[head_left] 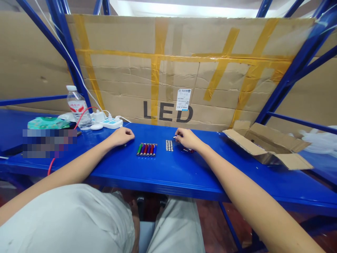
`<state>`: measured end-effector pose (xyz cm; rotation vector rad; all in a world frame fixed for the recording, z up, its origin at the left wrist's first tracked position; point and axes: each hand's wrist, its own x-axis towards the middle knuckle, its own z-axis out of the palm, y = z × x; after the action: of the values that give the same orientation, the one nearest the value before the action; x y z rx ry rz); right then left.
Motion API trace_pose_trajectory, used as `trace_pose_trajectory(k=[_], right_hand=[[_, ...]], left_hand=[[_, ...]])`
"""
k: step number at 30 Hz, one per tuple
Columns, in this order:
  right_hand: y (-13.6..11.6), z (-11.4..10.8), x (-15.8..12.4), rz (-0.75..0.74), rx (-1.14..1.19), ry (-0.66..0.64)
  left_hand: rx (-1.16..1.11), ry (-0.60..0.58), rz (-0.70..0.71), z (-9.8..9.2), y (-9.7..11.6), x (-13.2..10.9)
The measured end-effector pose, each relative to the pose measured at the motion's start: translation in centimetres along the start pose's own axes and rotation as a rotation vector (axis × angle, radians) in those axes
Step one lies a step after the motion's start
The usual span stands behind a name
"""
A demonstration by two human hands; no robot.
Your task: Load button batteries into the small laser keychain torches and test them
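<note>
With the colored tubes as the middle of a clock, a huge cardboard wall (118, 80) marked LED stands at 12, behind the blue tabletop (179, 175). An open box (242, 142) sits well off at 3. At 10 are a bottle (79, 109) and, nearer, a white plug strip (113, 122). The colored tubes (145, 150) are thin and shiny — green, red, purple and blue — side by side in a row. Just past them at 3, round silver bits (169, 145) lie in neat lines. Between 2 and 3, the right hand (185, 138) has its fingers pinched on a tiny silver piece (175, 136) — it partly hides some red things (187, 150). The left hand (122, 137) is near the tubes at 10, fingers curled; I can't tell if they hold anything.
</note>
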<state>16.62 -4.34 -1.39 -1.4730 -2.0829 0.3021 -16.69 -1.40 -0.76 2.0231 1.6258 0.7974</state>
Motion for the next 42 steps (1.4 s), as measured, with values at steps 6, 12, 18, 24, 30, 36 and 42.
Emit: trace_pose_trajectory(k=[6,12,18,24,30,36,42], right_hand=[[-0.5,-0.4,-0.1,-0.007,-0.054,0.014],[-0.7,-0.3,-0.1,-0.012,-0.081,0.009],[-1.1,-0.3,-0.3,-0.001,-0.082,-0.01],[-1.3,-0.3,-0.4,-0.001,-0.084,-0.023],[-1.3,-0.2,-0.3,-0.023,-0.041,0.008],[-3.0,0.5,-0.2,-0.018,0.515,-0.068],[-3.7,0.4,-0.8,-0.024,0.828,-0.197]], left_hand=[[-0.082,-0.078,0.011,-0.3,0.0,0.0],[-0.137,-0.259,0.044,-0.8,0.7,-0.6],[-0.145,-0.42,0.064,-0.9,1.9,-1.1],[-0.201,-0.441,0.068,-0.6,1.9,-1.1],[-0.169,-0.295,0.081,-0.6,1.5,-0.3],[-0.031,-0.039,0.498,1.7,6.4,-0.4],[-0.025,-0.07,0.796,5.2,10.7,-1.6]])
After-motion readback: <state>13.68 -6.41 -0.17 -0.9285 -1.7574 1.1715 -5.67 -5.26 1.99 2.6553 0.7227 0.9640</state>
